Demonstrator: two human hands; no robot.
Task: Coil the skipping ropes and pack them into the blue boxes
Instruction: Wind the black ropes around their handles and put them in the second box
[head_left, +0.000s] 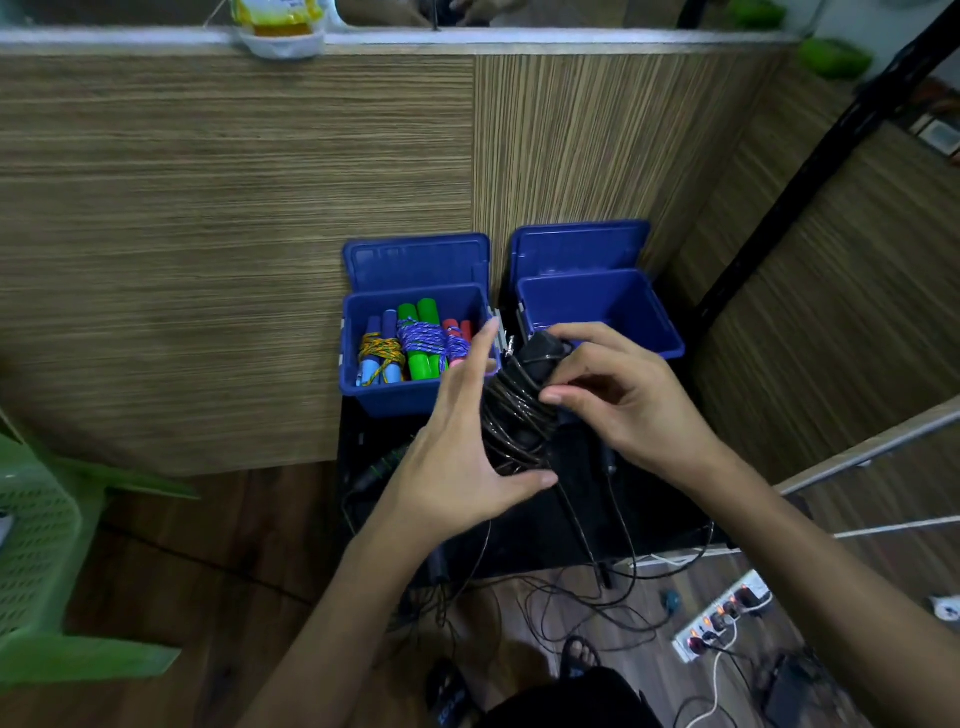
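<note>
right hand (618, 395) gripping black skipping rope (519, 421); left hand (457, 441) open beside

I see my right hand (628, 395) pinching the black skipping rope (519, 415) at its coiled middle, while my left hand (462, 447) lies open against the coil's left side. Beyond, the left blue box (415, 400) holds three wrapped ropes; the right blue box (649, 322) stands just beside it, both lids up.
</note>
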